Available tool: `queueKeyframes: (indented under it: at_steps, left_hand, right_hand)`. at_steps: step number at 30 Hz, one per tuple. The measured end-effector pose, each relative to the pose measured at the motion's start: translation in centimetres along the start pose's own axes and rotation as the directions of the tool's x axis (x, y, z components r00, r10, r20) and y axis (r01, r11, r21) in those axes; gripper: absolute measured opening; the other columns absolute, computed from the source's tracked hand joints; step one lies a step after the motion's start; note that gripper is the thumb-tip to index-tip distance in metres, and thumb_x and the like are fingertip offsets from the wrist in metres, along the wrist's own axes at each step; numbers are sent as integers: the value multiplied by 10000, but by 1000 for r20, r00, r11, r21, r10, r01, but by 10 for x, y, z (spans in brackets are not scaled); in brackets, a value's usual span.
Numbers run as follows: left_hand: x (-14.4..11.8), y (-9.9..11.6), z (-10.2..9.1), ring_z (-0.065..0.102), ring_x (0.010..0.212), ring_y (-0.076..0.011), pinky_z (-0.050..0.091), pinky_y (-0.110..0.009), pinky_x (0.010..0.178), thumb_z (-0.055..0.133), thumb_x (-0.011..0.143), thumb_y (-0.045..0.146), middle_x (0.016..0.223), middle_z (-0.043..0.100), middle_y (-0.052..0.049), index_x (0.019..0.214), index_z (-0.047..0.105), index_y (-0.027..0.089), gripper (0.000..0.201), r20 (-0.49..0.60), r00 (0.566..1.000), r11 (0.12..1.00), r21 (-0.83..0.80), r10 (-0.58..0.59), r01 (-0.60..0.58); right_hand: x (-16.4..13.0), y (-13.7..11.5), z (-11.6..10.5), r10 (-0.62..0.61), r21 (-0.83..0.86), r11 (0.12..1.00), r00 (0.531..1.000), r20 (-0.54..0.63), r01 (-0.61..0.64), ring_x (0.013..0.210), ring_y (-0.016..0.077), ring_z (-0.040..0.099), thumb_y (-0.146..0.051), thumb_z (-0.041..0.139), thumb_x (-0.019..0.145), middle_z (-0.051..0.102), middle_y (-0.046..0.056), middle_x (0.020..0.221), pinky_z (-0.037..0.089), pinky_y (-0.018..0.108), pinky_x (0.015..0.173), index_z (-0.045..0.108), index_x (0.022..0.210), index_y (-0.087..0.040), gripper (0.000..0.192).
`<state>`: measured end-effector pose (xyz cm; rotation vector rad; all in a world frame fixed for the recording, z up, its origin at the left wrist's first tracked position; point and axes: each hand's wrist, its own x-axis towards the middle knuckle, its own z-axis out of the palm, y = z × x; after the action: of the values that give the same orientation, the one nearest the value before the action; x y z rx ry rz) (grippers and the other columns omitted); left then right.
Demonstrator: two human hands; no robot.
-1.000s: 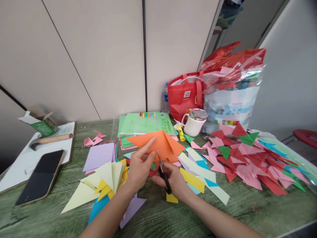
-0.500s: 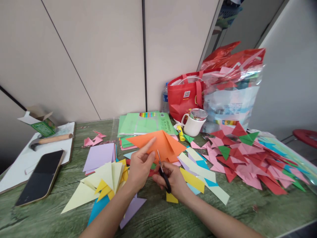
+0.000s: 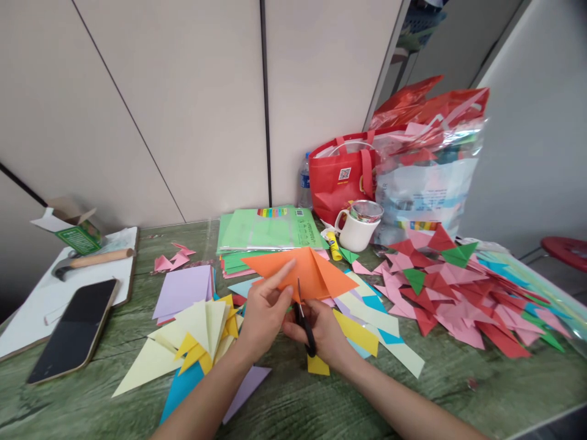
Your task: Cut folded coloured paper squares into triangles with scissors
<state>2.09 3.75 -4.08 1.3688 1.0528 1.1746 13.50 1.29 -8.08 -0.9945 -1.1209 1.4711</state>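
Note:
A folded sheet of orange paper [image 3: 328, 275] with creased flaps is pinched in my left hand [image 3: 262, 318], whose index finger lies along its face. My right hand [image 3: 323, 333] is wrapped round the black-handled scissors [image 3: 307, 330]. Their blades point up and meet the lower edge of the orange paper near its middle. Whether the blades have bitten into the sheet I cannot tell. Left of my hands lie cream folded papers [image 3: 197, 324] and small yellow folded pieces [image 3: 195, 353]. Cream strips [image 3: 376, 315] and a yellow strip [image 3: 358, 333] lie on the right.
A heap of red, pink and green folded pieces [image 3: 458, 293] covers the right side. Behind stand a white mug [image 3: 360, 232], a red bag [image 3: 339, 183] and a glue stick [image 3: 334, 245]. Green paper packs [image 3: 275, 229] lie at the back; a phone [image 3: 76, 330] and a hammer [image 3: 92, 261] are left.
The orange paper has shifted slightly right and down, its right point tipping lower. The scissor blades have come up against its lower edge and look closer together. Both hands keep their grips.

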Motion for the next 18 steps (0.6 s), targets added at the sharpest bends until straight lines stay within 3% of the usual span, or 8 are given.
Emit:
queueKeyframes:
  at_steps: [3, 12, 18]
  left_hand:
    - [0, -1, 0, 513, 644, -97, 447, -215, 611, 572, 767, 228, 917, 657, -23, 1206, 575, 225, 439, 3, 1000, 1000, -3, 9, -9]
    - [-1, -2, 0, 399, 519, -67, 369, -191, 500, 545, 792, 263, 677, 562, 16, 1275, 502, 178, 492, 29, 999, 999, 33, -26, 25]
    - [-1, -5, -1, 426, 536, -82, 398, -201, 520, 542, 791, 260, 667, 589, 7, 1267, 516, 186, 482, 38, 999, 1000, 13, 0, -1]
  right_hand:
    - [0, -1, 0, 3, -14, 1000, 1000, -4, -3, 521, 118, 462, -334, 803, 507, 539, -38, 584, 365, 234, 490, 477, 674, -190, 394]
    - [0, -3, 1, 21, -25, 999, 1000, -18, -21, 483, 91, 422, -315, 796, 506, 501, -63, 538, 350, 205, 462, 397, 603, -202, 426]
    - [-1, -7, 3, 35, -52, 998, 999, -40, -37, 441, 87, 418, -329, 788, 511, 497, -62, 491, 332, 198, 421, 469, 625, -188, 367]
